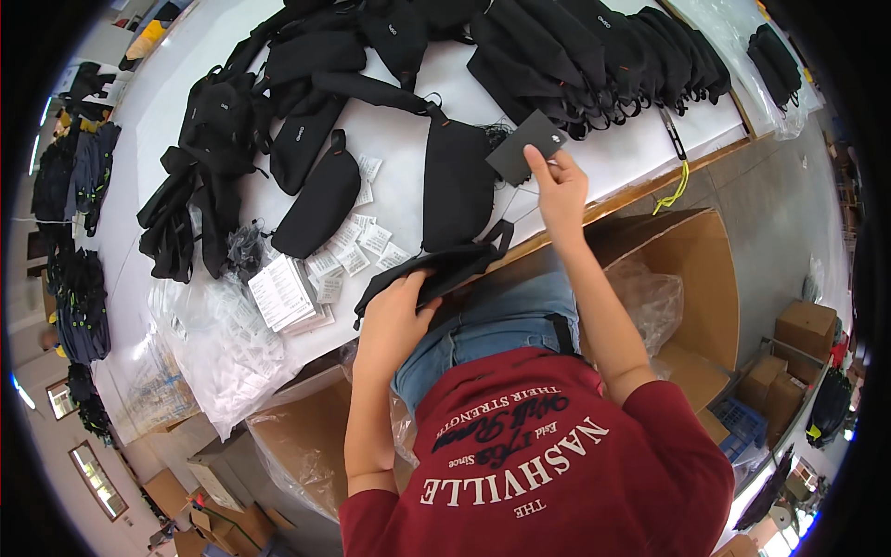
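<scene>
A person's left hand (397, 314), fingers partly curled, grips one end of a black pouch (452, 271) that stretches from it toward the right, nearer the body than the right hand (561, 190). That hand (thumb against bent fingers) pinches a dark card (522, 150). Between both hands lies a flat bag (458, 181); paper labels (375, 239) sit just beyond the left.

Right fingers (563, 164) in a pinch

hands (562, 190): 2 | black hang tag (520, 154), centre: 1 | black fabric pouches (459, 181), upper half: over a dozen, overlapping | white label stack (278, 292), left of centre: 1 | yellow-green cord (674, 193), upper right: 1
</scene>
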A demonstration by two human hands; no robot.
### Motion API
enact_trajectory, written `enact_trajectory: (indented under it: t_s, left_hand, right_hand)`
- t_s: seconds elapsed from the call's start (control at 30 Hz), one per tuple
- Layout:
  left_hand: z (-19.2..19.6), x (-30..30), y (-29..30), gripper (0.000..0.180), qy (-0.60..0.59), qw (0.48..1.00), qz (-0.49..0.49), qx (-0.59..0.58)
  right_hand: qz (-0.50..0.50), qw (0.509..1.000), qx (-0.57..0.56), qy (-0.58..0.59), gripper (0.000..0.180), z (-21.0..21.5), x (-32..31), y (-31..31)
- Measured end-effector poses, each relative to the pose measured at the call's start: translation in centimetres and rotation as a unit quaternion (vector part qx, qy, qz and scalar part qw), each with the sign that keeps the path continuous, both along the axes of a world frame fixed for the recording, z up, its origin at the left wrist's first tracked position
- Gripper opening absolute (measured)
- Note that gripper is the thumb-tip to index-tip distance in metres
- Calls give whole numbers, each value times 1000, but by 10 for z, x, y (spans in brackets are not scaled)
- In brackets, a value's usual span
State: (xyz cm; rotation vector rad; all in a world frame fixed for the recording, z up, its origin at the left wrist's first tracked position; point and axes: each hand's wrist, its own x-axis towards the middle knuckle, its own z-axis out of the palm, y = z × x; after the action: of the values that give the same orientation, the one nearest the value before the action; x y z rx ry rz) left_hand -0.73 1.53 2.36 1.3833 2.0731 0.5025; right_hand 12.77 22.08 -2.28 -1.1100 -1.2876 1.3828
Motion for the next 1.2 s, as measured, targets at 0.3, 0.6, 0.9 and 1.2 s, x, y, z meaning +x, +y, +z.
enact_trajectory:
  t_s: [0.3,0.6,0.9,1.2]
  left_hand:
    - [-9,7,-18,28,84,979,41,183]
    - [-22,16,-12,38,106,951,93,276]
    - [-7,1,-9,13,-33,929,164,329]
    - [-51,-58,-34,22,238,930,227,166]
  right_hand:
    - [301,879,334,-159,20,53,0,-27]
    - [492,651,446,-366,38,40,-23,-35]
    - [536,618,462,-342,23,31,-3,-33]
    - [540,623,458,-333,20,29,-5,-33]
